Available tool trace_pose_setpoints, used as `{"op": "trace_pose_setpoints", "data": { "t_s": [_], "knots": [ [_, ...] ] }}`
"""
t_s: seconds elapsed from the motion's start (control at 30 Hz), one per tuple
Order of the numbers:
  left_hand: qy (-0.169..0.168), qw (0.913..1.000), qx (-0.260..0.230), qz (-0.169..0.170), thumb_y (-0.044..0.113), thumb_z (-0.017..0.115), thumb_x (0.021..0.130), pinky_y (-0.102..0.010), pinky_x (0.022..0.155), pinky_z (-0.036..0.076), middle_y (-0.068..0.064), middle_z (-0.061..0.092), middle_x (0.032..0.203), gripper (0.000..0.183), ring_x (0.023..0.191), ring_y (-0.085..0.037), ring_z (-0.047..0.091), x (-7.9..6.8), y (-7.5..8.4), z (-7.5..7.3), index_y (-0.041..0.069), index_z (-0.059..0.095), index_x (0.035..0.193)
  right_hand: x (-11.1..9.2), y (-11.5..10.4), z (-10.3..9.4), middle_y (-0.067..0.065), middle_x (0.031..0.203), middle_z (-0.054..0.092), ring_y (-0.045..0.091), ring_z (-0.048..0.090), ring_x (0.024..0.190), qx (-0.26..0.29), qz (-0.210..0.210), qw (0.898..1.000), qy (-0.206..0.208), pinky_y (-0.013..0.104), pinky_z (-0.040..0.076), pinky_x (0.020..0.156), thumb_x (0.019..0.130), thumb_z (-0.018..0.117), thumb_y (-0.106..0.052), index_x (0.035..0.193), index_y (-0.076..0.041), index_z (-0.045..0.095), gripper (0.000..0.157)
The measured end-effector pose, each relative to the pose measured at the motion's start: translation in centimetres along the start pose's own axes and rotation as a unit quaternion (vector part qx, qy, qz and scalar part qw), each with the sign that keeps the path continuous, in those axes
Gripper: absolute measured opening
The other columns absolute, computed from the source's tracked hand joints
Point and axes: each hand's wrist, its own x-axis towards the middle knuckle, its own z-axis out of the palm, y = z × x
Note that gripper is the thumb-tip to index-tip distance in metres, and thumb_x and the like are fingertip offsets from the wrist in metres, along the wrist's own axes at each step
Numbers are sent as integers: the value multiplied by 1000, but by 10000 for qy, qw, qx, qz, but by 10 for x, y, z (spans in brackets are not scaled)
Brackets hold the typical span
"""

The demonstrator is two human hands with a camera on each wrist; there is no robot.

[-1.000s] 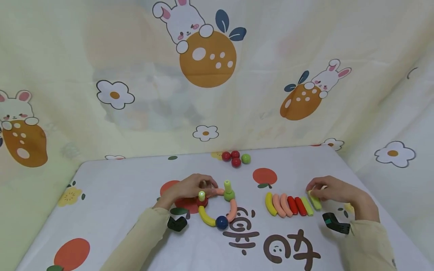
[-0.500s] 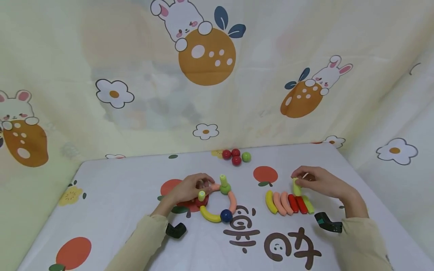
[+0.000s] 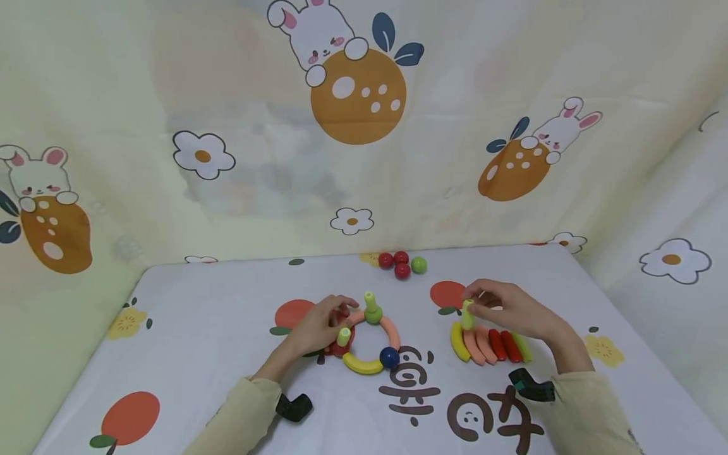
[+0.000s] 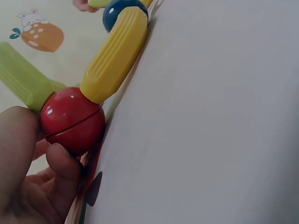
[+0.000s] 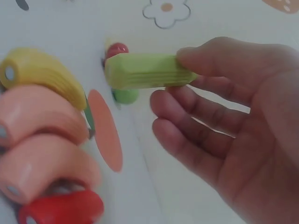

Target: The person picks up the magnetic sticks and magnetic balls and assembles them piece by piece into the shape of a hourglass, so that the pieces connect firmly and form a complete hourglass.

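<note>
My two hands are well apart, each gripping something. My left hand is clamped on a glossy red ball, with the thumb and a bent finger against it; the gap between them is only as wide as the ball. An upright light-green ridged rod stands out of that ball, close by my thumb, and a yellow curved ridged bar joins it to a glossy dark-blue ball. From there a salmon-pink curved bar runs to a green ball bearing another light-green rod, and a second salmon-pink bar leads back towards my left fingers, which hide its far end. My right hand pinches a loose pale-green ridged stick by one end between thumb and fingers, the lower fingers bent and clear of it. I hold this stick in the air, roughly upright, over the far end of a row on the white printed cloth: a yellow curved piece, two pink curved pieces, two red pieces and a green piece. Beyond both hands sit three small red balls and a bright-green ball.
</note>
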Motion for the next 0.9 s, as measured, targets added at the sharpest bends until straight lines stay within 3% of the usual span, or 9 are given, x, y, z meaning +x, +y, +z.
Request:
{"op": "trace_pose_setpoints", "data": {
  "t_s": [0.2,0.4,0.63,0.9],
  "knots": [
    [124,9997,-116,-202,23,65,89,-23,56,45,2,56,96,29,74,-13,51,-5,5,0,21,60,118,5,-10,8,-7,101,63,16,59,93,75,-158,9998,91,28,51,84,90,64,-28,107,-22,60,19],
    [464,9984,-79,-302,22,67,88,-23,54,43,2,55,89,26,68,-12,50,-11,8,6,20,62,114,11,-16,18,-6,100,63,15,59,92,307,-213,9992,-118,30,50,83,91,63,-29,108,-20,61,20],
    [769,9963,-32,-373,23,65,89,-22,56,43,2,53,81,24,68,-11,50,-13,9,11,19,62,112,16,-20,25,-8,100,62,14,58,92,198,-223,9993,-223,31,51,84,90,63,-29,112,-14,60,27],
    [866,9949,-297,-429,26,65,89,-21,52,43,1,53,80,24,67,-12,50,-16,8,13,19,62,112,20,-26,32,-6,100,62,9,59,90,72,-449,9986,-263,28,51,84,91,62,-27,111,-17,58,22]
  ]
}}
